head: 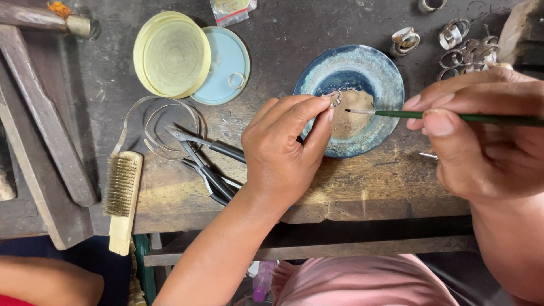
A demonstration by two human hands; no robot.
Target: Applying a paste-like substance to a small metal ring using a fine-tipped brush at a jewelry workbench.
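Observation:
My left hand [286, 150] pinches a small silver ring [336, 98] between thumb and forefinger, over a blue ceramic bowl [385, 79] that holds a tan paste. My right hand [481, 141] grips a thin green-handled brush [453, 117]. The brush's tip points left and sits just right of the ring, above the paste. Both hands hover over a worn dark wooden workbench [362, 187].
Pliers and cutters [207, 164] lie left of my left hand, beside coils of metal strip [170, 122]. A wire brush [122, 195], a yellow lid [171, 55] and a pale blue lid [229, 65] sit further left. Several silver rings [462, 48] lie at back right.

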